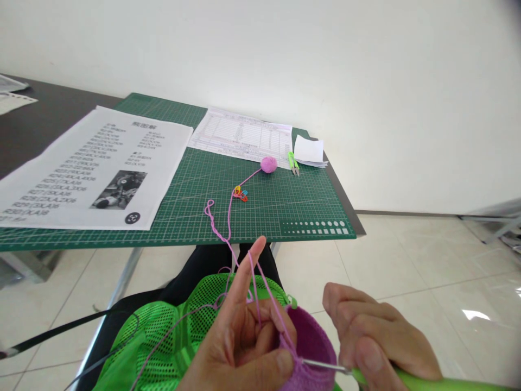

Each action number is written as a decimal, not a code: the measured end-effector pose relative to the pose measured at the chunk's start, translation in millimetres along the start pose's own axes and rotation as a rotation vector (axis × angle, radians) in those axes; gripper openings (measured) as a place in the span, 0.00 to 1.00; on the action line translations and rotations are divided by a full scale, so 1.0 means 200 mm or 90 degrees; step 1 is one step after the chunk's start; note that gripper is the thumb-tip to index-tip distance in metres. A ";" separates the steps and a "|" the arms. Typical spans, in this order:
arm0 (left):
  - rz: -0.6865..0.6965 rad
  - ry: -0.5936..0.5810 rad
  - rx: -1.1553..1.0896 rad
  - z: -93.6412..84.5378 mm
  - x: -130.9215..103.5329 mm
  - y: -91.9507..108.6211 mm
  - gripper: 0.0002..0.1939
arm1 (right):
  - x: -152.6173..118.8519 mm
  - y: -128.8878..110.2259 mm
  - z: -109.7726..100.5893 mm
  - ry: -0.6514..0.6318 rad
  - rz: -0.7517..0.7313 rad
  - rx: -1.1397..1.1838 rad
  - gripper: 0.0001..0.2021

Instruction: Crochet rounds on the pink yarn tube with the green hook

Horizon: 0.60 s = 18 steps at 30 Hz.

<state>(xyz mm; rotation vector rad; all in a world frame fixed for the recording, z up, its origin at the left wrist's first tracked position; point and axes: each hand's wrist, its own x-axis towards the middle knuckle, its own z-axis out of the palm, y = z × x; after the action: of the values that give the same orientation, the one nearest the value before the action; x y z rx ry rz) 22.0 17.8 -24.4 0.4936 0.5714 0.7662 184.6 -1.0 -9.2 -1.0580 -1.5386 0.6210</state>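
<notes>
My left hand (252,336) pinches the rim of a purple crocheted piece (313,342), its index finger raised with pink yarn (266,282) looped over it. My right hand (378,336) is wrapped round the green handle of a crochet hook (411,380). The hook's metal shaft reaches left to the rim of the piece, beside my left thumb; its tip is hidden in the stitches. The piece is cup-shaped and open at the top. Yarn runs from the table edge down towards my left hand.
On the green cutting mat (195,179) lie a pink yarn ball (268,164), stitch markers (240,193), small green snips (293,163), a printed pattern sheet (122,141), a form (240,136) and white paper slips (310,150). Green mesh (163,331) covers my lap.
</notes>
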 end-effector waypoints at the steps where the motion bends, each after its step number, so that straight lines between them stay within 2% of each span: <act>1: -0.001 0.002 -0.003 0.00 0.00 0.00 0.51 | 0.00 0.00 0.00 -0.002 0.003 -0.003 0.20; 6: -0.011 0.018 -0.024 0.02 0.00 0.00 0.54 | 0.01 0.00 -0.01 -0.013 0.012 -0.015 0.20; 18: -0.023 0.001 -0.017 0.01 0.01 0.00 0.52 | 0.01 -0.01 0.00 -0.035 -0.025 -0.021 0.20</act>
<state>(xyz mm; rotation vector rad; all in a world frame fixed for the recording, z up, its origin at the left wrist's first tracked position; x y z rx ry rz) 24.7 18.7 -23.6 0.4572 0.5692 0.7396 183.7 1.1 -6.9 -1.0410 -1.6191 0.6037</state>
